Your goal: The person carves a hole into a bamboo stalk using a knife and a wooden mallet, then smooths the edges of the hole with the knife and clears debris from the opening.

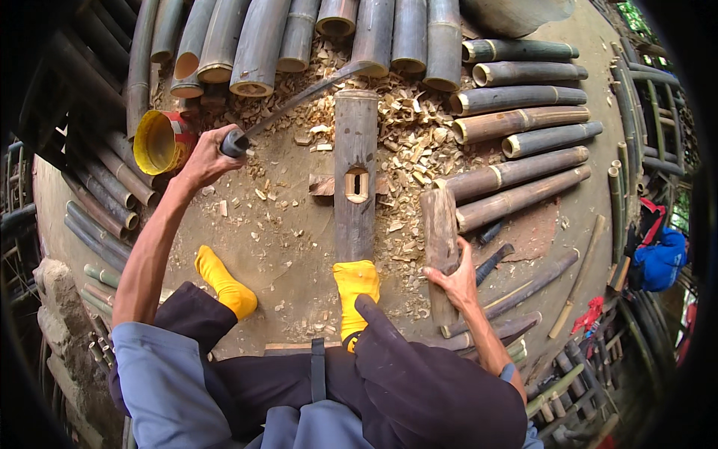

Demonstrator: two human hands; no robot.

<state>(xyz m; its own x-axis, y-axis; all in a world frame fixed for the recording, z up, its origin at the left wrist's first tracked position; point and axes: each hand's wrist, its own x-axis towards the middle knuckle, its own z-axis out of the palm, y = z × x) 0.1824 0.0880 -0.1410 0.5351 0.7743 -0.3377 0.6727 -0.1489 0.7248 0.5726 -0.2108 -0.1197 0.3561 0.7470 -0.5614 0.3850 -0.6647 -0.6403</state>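
My left hand (208, 159) is closed round the dark handle of a long machete (303, 97). Its blade points away to the right, above the far end of a bamboo section (354, 135). This section lies lengthwise in front of me on a short wooden crosspiece (321, 185), and an oblong opening with pale cut edges shows in its upper side. My yellow-socked foot (356, 288) rests on its near end. On the right, my right hand (455, 278) grips a thick, worn wooden block (440, 232), thumb across its near part.
Bamboo sections stand in a row at the back (262, 49) and lie stacked on the right (523, 120). Wood chips (407, 127) cover the ground around the work. A yellow bucket (157, 142) sits beside my left hand. Dark-handled tools (493, 262) lie right of the block.
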